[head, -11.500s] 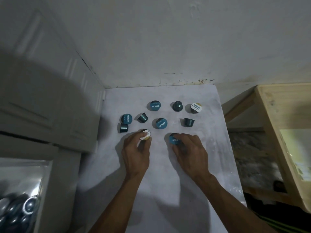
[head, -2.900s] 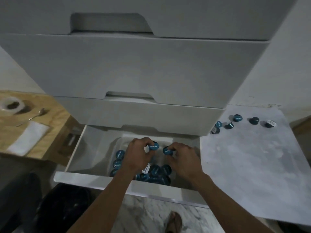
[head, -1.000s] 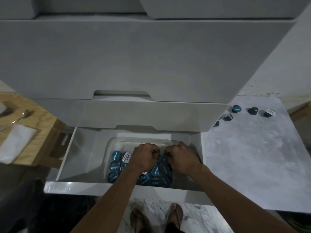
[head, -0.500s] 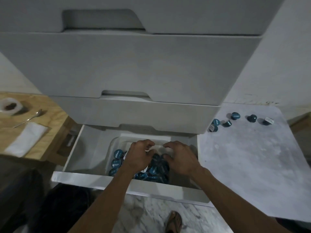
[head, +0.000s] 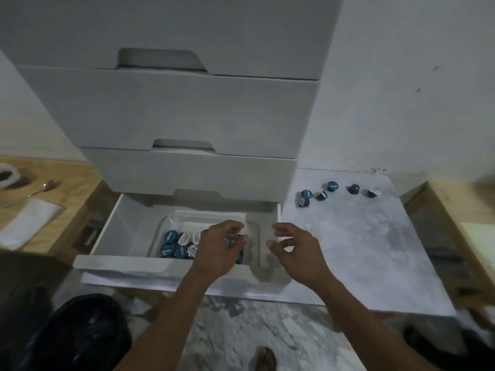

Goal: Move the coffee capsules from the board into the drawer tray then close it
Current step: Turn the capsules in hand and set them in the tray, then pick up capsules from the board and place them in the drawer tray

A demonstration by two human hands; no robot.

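Both hands are hovering empty, left hand (head: 219,246) loosely curled over the tray (head: 171,222), right hand (head: 293,245) spread; six capsules (head: 333,186) are sitting at the board's (head: 361,250) far edge; closing the drawer (head: 120,261) now risks stranding them.

both forearms reach forward side by side. the left hand (head: 218,246) has loosely curled fingers, nothing visibly held. the right hand (head: 296,249), just beside it, has fingers spread and half curled, empty.

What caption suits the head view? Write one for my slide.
Both hands, left and right, hover at the open drawer tray; six capsules remain on the board.
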